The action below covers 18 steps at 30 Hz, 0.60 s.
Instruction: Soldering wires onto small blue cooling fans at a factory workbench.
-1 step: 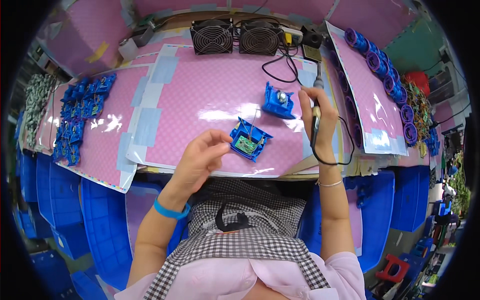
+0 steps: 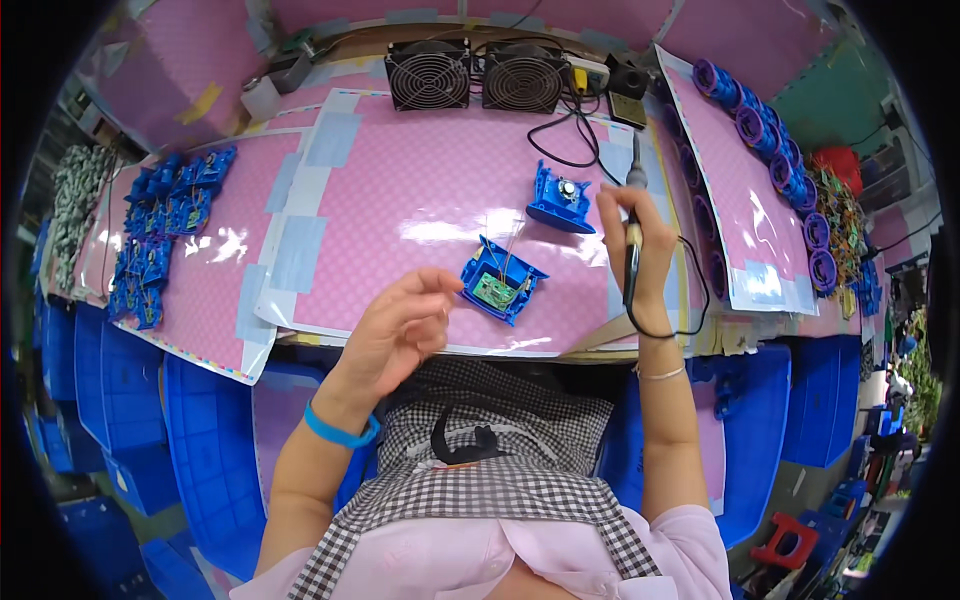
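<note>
My right hand (image 2: 642, 240) is closed around a soldering iron (image 2: 637, 178), its tip pointing to the far side of the table and its black cable looping by my wrist. My left hand (image 2: 398, 325) has its fingers loosely bent and apart, with nothing visible in them. The fingertips are beside the left corner of a blue plastic housing (image 2: 520, 270) lying open. Inside it is a green circuit board (image 2: 494, 291), with thin wires standing up. Just beyond, near my right fingers, rests another blue housing part (image 2: 560, 208) with a round silvery piece on it.
Two black fans (image 2: 428, 78) stand at the back, near a soldering iron stand (image 2: 627, 90). Several blue assemblies (image 2: 160, 225) are grouped at the left. At the right, purple-ringed parts (image 2: 750, 125) line a raised sheet (image 2: 745, 240). Blue bins (image 2: 205, 440) sit below the table.
My left fingers have loosened and spread a little beside the open housing. The farther blue part shows a slightly different tilt. The soldering iron stays in my right hand.
</note>
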Each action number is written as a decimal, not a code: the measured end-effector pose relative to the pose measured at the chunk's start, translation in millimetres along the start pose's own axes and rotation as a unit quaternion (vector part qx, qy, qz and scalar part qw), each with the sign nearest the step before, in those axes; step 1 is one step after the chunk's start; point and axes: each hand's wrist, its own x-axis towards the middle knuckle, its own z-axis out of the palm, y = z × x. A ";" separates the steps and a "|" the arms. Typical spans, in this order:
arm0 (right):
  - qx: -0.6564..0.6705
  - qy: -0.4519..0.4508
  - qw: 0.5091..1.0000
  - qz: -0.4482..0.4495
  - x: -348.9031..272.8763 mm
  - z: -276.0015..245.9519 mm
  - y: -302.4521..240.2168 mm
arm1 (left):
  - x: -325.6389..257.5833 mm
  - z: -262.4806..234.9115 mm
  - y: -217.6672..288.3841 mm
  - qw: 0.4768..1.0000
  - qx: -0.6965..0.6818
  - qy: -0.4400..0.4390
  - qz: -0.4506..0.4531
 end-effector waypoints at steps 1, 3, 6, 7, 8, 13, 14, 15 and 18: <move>0.014 -0.007 1.000 -0.007 -8.9 3.3 2.8 | -16.7 -3.7 2.0 0.936 -0.329 -0.080 -0.095; 0.002 -0.037 0.992 -0.123 -22.0 11.3 2.5 | -41.9 3.3 -11.6 0.912 -0.376 -0.104 -0.127; -0.015 -0.047 0.996 -0.077 -29.4 16.4 17.1 | -34.6 25.1 -21.4 0.942 -0.286 -0.094 -0.148; -0.010 -0.043 0.998 -0.043 -29.6 19.1 26.6 | -24.9 25.5 -27.9 0.971 -0.211 -0.088 -0.070; -0.008 -0.046 0.998 -0.040 -27.4 20.0 38.2 | -14.0 24.4 -28.5 0.994 -0.099 -0.032 0.015; 0.007 -0.076 0.994 -0.083 -47.3 24.5 18.7 | 1.6 5.3 -11.6 0.989 -0.059 0.071 0.112; 0.033 -0.095 0.991 -0.087 -54.1 23.6 7.1 | -0.7 4.2 -10.1 0.983 -0.154 0.037 0.090; 0.054 -0.113 0.988 -0.088 -59.5 20.2 -5.0 | -1.3 4.6 -9.9 0.966 -0.249 -0.003 0.065; 0.134 -0.044 0.987 -0.072 -72.2 9.3 -35.3 | -5.6 26.6 -13.6 0.976 -0.179 0.001 0.127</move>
